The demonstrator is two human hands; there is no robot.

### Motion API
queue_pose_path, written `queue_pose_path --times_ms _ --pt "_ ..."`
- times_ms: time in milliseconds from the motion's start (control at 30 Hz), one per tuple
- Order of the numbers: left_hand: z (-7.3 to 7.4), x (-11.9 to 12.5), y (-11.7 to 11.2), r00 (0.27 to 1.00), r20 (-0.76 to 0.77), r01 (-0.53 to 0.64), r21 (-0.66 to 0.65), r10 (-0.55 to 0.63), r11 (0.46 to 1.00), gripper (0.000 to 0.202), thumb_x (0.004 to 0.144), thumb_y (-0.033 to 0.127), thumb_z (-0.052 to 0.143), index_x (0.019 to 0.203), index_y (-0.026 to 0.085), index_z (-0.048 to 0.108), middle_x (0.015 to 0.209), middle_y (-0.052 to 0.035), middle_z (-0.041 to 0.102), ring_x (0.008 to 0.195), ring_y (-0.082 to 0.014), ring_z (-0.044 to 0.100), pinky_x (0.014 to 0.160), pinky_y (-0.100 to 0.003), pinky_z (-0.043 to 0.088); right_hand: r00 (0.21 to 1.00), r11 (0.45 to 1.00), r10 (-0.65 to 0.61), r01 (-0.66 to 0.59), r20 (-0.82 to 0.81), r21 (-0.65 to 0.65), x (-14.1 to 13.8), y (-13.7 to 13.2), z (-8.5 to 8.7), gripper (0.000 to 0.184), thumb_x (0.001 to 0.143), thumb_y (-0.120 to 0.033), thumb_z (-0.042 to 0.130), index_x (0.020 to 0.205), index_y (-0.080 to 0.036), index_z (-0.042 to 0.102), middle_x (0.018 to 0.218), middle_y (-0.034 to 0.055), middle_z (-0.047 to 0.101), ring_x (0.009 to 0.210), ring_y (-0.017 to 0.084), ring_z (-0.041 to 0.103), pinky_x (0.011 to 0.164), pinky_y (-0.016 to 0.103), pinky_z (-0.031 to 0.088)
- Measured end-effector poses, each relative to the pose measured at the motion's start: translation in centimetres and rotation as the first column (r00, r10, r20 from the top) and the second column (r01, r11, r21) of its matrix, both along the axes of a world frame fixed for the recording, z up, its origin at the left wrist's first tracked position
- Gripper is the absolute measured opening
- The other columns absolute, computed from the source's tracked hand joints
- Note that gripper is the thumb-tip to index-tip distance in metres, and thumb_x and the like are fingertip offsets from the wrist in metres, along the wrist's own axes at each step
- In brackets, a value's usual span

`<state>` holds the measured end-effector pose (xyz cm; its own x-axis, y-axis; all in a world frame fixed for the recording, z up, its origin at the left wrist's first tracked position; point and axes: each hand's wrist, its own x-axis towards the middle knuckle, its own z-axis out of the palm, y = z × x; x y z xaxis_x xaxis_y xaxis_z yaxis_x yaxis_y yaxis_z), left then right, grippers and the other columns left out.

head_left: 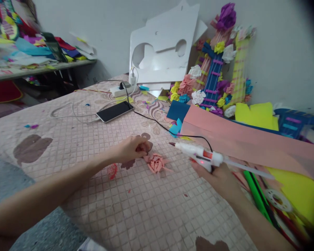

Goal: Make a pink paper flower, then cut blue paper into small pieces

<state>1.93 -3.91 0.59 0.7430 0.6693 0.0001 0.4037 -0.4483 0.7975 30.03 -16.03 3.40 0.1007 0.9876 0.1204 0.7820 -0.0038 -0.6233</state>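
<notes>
My right hand (214,174) is wrapped round a white hot glue gun (196,152), its dark nozzle pointing left and a small red light glowing on its side. A clear glue stick (248,169) sticks out of the back of the gun. My left hand (137,148) is closed, its fingertips at the upper left edge of a salmon paper flower (157,163) lying on the tablecloth. Whether the fingers pinch the flower's edge or something small, I cannot make out. Beside my left wrist lies a small red mesh scrap (112,171).
A phone (115,112) with a white cable lies near a power strip (120,90). The gun's black cord (157,121) crosses the table. Salmon paper (225,136), yellow paper (298,195), a green cutter (256,195) and paper-flower guitars (213,78) fill the right. White cut-out board (164,45) leans on the wall.
</notes>
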Motion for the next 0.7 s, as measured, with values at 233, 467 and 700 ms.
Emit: queue_pose_path --times_ms 233,467,700 --pt "-0.6 -0.1 -0.2 0.997 0.057 -0.053 0.036 0.051 0.998 0.011 0.080 0.017 0.054 0.088 0.015 0.062 0.070 0.0000 0.064 0.056 -0.0079 0.054 0.052 -0.019 0.040 0.998 0.981 0.061 -0.056 -0.022 0.184 -2.5 11.4 -1.5 0.025 0.079 -0.033 0.051 0.095 -0.018 0.061 0.082 0.0054 0.067 0.076 0.023 0.061 0.067 0.031 0.047" --pt "0.0 -0.4 -0.3 0.995 0.085 -0.044 0.018 0.042 0.999 0.011 0.082 0.020 0.054 0.086 0.014 0.062 0.075 -0.0022 0.066 0.064 -0.0103 0.059 0.055 -0.020 0.044 0.995 0.965 0.076 -0.089 0.064 0.245 -7.0 20.8 -4.1 0.022 0.078 -0.023 0.049 0.095 -0.017 0.061 0.096 0.0096 0.066 0.092 0.025 0.060 0.082 0.034 0.044" --pt "0.2 -0.6 -0.8 0.996 0.067 -0.057 0.080 0.052 0.995 0.012 0.081 0.015 0.052 0.087 0.015 0.063 0.075 -0.0015 0.066 0.064 -0.0096 0.058 0.057 -0.020 0.043 0.996 0.950 -0.007 -0.019 0.084 0.311 -7.5 21.7 -5.3 0.031 0.077 -0.024 0.054 0.106 -0.012 0.056 0.103 0.0182 0.061 0.102 0.031 0.054 0.089 0.043 0.041"
